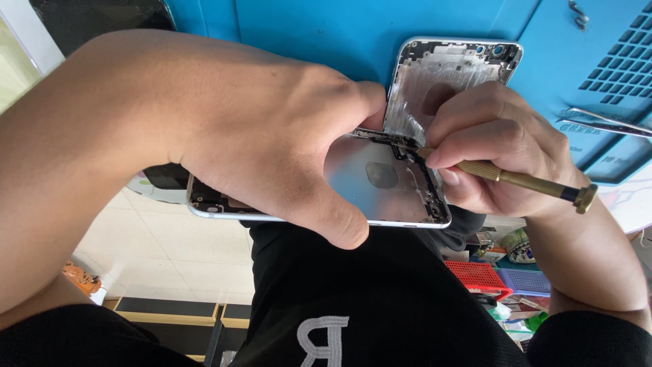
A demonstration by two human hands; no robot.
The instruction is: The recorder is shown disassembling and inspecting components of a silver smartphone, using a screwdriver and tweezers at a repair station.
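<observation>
A blue silicone work mat (326,34) fills the bench behind the work, and over the person's lap the left hand (272,136) clamps a thin silver metal phone housing (380,187), thumb curled under its near edge and fingers wrapped across the top. The shell looks light, stiff and slick, with fragile parts along its inner rim, so the bare side edges seem the safest hold. The right hand (496,143) pinches a slim brass-coloured screwdriver (523,180) between thumb and forefinger, tip set at the housing's inner corner, where an open second shell (441,81) stands.

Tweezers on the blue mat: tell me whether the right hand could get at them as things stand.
Probably not right away: the right hand is gripping a brass screwdriver against the phone housing. The tweezers lie close by with nothing between.
</observation>
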